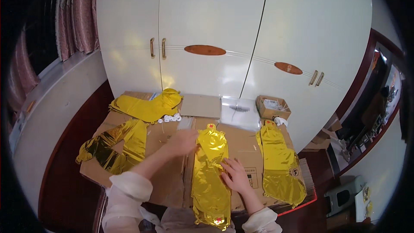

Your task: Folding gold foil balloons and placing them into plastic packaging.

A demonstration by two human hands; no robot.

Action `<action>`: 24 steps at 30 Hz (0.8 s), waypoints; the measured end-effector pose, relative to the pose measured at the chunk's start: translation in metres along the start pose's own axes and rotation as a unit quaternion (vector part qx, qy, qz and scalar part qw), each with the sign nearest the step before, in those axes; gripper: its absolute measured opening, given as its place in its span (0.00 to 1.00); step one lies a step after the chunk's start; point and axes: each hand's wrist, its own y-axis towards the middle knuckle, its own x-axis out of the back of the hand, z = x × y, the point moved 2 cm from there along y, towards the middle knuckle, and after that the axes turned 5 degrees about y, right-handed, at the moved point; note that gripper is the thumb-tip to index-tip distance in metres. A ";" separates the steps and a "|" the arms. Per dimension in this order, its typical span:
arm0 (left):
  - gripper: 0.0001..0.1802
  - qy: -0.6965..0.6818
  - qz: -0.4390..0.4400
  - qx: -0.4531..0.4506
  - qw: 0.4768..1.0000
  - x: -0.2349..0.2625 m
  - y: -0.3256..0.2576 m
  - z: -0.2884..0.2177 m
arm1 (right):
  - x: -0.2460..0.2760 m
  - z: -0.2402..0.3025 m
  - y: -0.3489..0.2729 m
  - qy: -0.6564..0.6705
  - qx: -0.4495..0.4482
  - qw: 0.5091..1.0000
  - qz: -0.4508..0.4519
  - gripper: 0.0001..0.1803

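- Your left hand (181,142) lies flat with its fingers spread open. It touches the left top edge of the gold foil balloon (210,172) in the middle. The hand looks a bit blurry.
- Your right hand (235,175) rests on the right edge of that same balloon, about halfway down. Its fingers are open and pressed flat. They grip nothing.
- The middle balloon lies long and flat on the cardboard sheet (168,181). Its bottom end hangs past the near edge of the cardboard, close to your body.
- Bare cardboard shows on both sides of the middle balloon, so there is room for your hands there.
- On your right lies another gold balloon pile (279,164), near the right edge of the cardboard. A strip of bare cardboard sits between it and the middle one.
- On your left a crinkly gold balloon (113,146) reaches over the left edge.
- At the back left is a folded gold balloon (148,105), with small white bits (170,118) just beside it.
- A small open box (273,107) and a clear plastic bag (239,112) sit at the far edge, near the white cupboard doors (207,30).
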 end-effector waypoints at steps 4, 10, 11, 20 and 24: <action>0.10 0.088 -0.015 0.090 0.992 -0.008 0.053 0.069 | 0.000 -0.001 0.002 0.013 0.006 1.000 -0.011 0.20; 0.14 0.118 0.000 0.094 0.989 -0.038 0.115 0.109 | 0.003 -0.003 0.005 0.021 -0.006 1.000 -0.018 0.18; 0.15 0.118 0.016 0.094 0.988 -0.044 0.118 0.114 | 0.002 -0.003 0.005 0.022 -0.005 1.000 -0.021 0.17; 0.15 0.108 0.101 0.067 0.987 -0.054 0.138 0.139 | 0.004 -0.004 0.008 0.027 -0.024 0.999 -0.029 0.18; 0.12 0.153 0.134 0.058 0.977 -0.045 0.143 0.132 | 0.005 -0.004 0.009 0.023 -0.022 0.999 -0.030 0.18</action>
